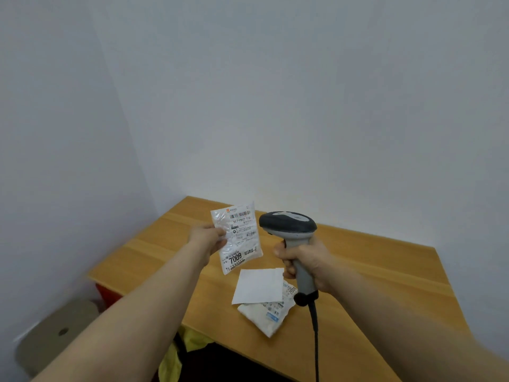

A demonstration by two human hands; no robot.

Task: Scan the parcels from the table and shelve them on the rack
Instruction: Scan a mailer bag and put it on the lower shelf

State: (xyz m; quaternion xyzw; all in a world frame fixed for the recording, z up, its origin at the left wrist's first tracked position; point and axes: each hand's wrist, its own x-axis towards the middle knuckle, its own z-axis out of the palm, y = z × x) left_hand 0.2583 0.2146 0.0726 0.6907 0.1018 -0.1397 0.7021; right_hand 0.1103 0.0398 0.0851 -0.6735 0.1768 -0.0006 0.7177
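My left hand [207, 237] holds a small white plastic parcel [239, 238] upright above the table, label facing me with "7009" printed near its bottom. My right hand [305, 259] grips the handle of a grey barcode scanner [289, 226], whose dark head sits just right of the parcel. The scanner's black cable hangs down toward the table's front edge. On the wooden table [371, 271] below lie a plain white flat parcel [259, 285] and, partly under it, a padded white parcel [268, 315] with labels. The rack is out of view.
The table stands in a corner between two white walls. A beige stool [57, 334] stands at the lower left beside the table. Something red [106, 295] and something yellow [176, 357] show under the table's front edge.
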